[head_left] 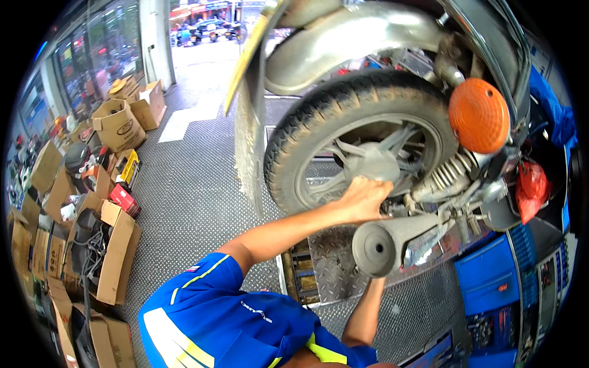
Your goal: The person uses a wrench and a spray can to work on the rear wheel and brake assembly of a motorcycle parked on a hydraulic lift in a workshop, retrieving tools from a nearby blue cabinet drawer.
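Observation:
My left hand [368, 197] is at the hub of a motorcycle's rear wheel [299, 110], next to the axle. Its fingers are curled closed, and whatever lies inside them is hidden. Just below that hand, the flared end of a grey exhaust silencer [373, 248] points toward me. My right forearm [367, 310] reaches up behind the silencer, which hides the right hand completely. The wheel has a knobbly, dusty black tyre and grey cast spokes. A shock absorber with a coil spring [453, 172] stands to the right of the hub.
A round orange turn signal [480, 115] and a red plastic bag [532, 191] are at the right. The bike stands over a metal platform [331, 270]. Open cardboard boxes [119, 126] of parts line the left side. A blue tool cabinet [488, 279] is at lower right.

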A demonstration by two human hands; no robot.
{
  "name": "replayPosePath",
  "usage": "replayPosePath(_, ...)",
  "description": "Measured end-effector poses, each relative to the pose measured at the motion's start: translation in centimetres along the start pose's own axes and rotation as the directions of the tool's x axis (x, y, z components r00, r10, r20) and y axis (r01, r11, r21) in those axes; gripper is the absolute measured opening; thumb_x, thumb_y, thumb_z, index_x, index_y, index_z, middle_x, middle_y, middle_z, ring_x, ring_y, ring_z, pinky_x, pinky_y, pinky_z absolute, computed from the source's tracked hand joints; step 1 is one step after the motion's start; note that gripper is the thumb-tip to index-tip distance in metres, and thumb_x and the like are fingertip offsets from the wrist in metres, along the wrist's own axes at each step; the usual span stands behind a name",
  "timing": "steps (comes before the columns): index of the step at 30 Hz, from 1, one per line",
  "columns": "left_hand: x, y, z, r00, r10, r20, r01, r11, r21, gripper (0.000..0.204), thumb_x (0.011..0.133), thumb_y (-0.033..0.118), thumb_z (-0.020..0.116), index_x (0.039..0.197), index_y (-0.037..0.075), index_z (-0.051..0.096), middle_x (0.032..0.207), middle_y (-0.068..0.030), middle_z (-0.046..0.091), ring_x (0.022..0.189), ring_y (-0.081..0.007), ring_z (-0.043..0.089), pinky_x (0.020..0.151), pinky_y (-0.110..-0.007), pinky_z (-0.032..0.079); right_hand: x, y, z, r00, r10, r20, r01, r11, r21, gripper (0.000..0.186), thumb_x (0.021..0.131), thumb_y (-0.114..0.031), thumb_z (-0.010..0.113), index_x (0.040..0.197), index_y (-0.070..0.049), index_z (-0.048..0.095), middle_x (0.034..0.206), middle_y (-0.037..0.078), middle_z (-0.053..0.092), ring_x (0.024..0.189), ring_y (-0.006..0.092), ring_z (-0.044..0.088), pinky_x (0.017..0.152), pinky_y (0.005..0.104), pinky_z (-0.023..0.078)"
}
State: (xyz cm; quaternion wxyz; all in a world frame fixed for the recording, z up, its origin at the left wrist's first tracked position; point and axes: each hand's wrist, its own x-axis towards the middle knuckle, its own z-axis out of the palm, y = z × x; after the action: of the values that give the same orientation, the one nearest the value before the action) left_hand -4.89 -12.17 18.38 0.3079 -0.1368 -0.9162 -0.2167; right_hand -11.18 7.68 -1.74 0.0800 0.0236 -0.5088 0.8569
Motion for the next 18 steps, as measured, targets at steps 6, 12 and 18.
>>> replayPosePath(6,-0.1,0.1,0.7,1.000,-0.014,-0.008,0.014,1.000,-0.020,0.052,0.068,0.037,0.085,0.093,0.000,0.057,0.085,-0.0178,0.067,0.082,-0.0397,0.067,0.067,-0.049,0.049,-10.9,-5.8,11.8,0.741,0.292,0.605,-0.664,0.452,0.596,0.031,0.092,-0.037,0.064,0.099,-0.007,0.062,0.071,0.000,0.041,0.069,0.0162,0.039,0.073,0.0336,0.036)
replayPosePath(12,0.1,0.3,0.1,0.999,-0.031,0.013,0.031,0.999,-0.039,0.047,0.070,0.033,0.082,0.091,0.000,0.057,0.081,-0.0174,0.067,0.080,-0.0393,0.067,0.068,-0.049,0.048,-6.4,-3.6,6.8,0.645,0.170,0.745,-0.618,0.690,0.378,0.027,0.093,-0.036,0.060,0.100,-0.011,0.064,0.083,0.003,0.056,0.081,0.0191,0.051,0.083,0.0388,0.042)
replayPosePath(18,-0.1,0.1,0.5,0.999,0.000,-0.040,-0.001,1.000,-0.031,0.055,0.067,0.041,0.084,0.091,-0.001,0.057,0.081,-0.0180,0.067,0.080,-0.0407,0.067,0.066,-0.049,0.049,0.9,-1.7,0.4,0.999,0.001,0.045,-0.005,0.996,0.090,0.033,0.096,-0.035,0.058,0.115,-0.008,0.061,0.102,0.005,0.059,0.097,0.0194,0.053,0.093,0.0381,0.043)
